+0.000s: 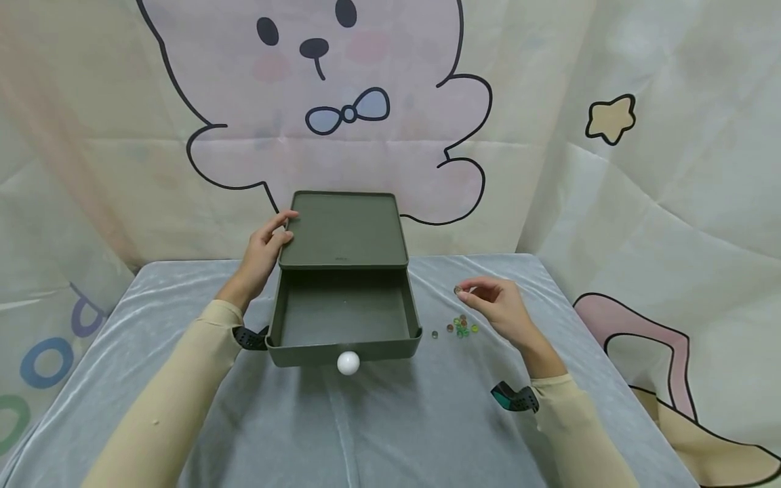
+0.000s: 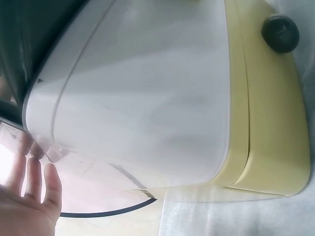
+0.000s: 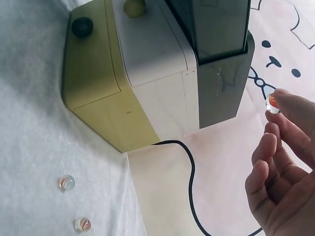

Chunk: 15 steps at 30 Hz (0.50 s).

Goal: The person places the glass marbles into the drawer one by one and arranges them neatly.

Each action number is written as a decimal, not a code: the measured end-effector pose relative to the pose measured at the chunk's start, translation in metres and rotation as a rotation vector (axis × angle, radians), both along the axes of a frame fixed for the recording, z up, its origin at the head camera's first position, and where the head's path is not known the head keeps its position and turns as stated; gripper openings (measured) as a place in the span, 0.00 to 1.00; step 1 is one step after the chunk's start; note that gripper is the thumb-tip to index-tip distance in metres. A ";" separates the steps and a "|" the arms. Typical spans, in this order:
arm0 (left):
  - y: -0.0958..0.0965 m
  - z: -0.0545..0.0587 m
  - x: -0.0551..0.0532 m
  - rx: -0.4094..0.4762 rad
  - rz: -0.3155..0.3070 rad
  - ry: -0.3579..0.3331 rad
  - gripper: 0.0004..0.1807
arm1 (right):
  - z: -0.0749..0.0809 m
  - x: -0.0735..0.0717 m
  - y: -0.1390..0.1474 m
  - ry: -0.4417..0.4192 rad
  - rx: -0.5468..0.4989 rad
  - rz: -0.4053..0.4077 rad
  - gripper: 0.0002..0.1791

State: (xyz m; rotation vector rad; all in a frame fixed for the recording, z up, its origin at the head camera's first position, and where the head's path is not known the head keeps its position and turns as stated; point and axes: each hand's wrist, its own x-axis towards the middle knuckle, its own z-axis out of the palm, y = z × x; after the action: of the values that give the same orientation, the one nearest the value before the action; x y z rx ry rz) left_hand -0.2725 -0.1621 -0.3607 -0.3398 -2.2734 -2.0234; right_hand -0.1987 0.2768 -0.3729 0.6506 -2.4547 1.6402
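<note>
My right hand (image 1: 499, 306) pinches a clear glass marble (image 3: 272, 103) with an orange swirl between thumb and index finger, raised right of a drawer unit. The unit's dark green top tier (image 1: 344, 230) has its drawer (image 1: 348, 308) pulled out toward me, a white knob (image 1: 348, 363) on the front. Nothing lies on the drawer floor that shows. Against the left side of the green tier rests my left hand (image 1: 259, 254), its fingers fairly straight in the left wrist view. Below my right hand, several small marbles (image 1: 462, 327) lie in a loose cluster on the cloth.
Under the green tier, a white tier (image 3: 165, 105) and a yellow tier (image 3: 91, 73) with a dark knob (image 3: 82, 27) complete the stack. A grey-blue cloth (image 1: 390, 427) covers the table. Behind hangs a curtain (image 1: 537, 122) printed with a cartoon bear.
</note>
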 end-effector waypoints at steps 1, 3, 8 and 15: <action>0.000 0.000 0.000 -0.001 0.002 0.005 0.25 | 0.001 0.000 -0.001 0.001 -0.003 0.008 0.08; 0.001 0.001 -0.001 -0.001 0.006 0.014 0.25 | 0.004 0.000 -0.004 0.002 -0.007 0.020 0.09; 0.001 0.001 -0.002 0.006 0.005 0.019 0.24 | 0.011 0.000 -0.010 -0.004 -0.010 0.039 0.08; 0.000 0.000 0.000 0.000 -0.001 0.009 0.25 | 0.017 0.002 -0.019 0.006 -0.003 0.078 0.08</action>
State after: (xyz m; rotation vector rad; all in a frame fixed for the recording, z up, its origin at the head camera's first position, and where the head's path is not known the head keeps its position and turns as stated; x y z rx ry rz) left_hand -0.2728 -0.1619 -0.3611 -0.3494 -2.2690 -2.0184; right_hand -0.1968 0.2577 -0.3564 0.7581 -2.4524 1.6659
